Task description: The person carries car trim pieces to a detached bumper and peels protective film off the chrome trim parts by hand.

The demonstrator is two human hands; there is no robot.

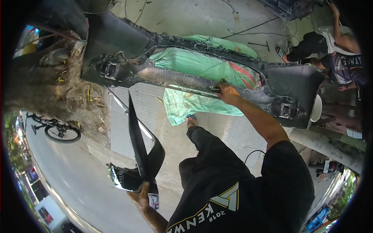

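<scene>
A long black bumper (176,76) spans 12 o'clock, green cloth (204,64) showing through its opening. At 8 o'clock, an angular black trim piece (140,149) rises from the left hand (140,197), pinched at its lower end; at 2 o'clock, the right hand (229,94) touches the bumper's edge, its hold unclear.

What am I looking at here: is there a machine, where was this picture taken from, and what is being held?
There is no machine: these are a person's bare hands. The single picture comes from a camera worn on that person's head, looking forward and down, so their shirt fills the lower part. Across the top stretches a large dark shell, which looks like a vehicle bumper, with green cloth showing through its opening. The right hand touches the shell's near edge. The left hand holds an angular dark piece with shiny parts. At the right edge, a dark jersey belongs to someone else.
</scene>
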